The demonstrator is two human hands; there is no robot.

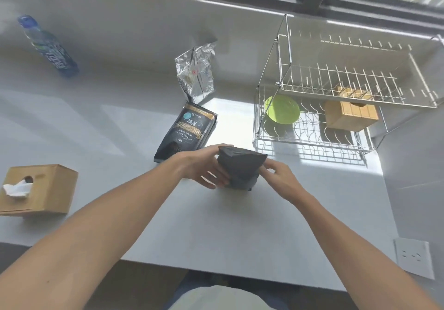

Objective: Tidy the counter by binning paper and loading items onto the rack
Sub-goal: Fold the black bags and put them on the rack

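A small dark grey bin lined with a bag [241, 166] stands on the counter in the middle. My left hand [204, 168] grips its left side and my right hand [277, 176] holds its right side. To the right stands a two-tier wire rack [312, 139]; its lower tier holds a green plate [282, 109] and a wooden box [350, 115]. A black printed pouch [186, 134] lies flat just behind my left hand. Behind it stands a crumpled silver foil bag [197, 74].
A cardboard tissue box [40, 189] with a tissue sticking out sits at the left. A blue plastic bottle [48, 45] stands at the far left back. A wall socket [413, 258] is on the right wall. The counter's front edge [216, 275] runs close to my body.
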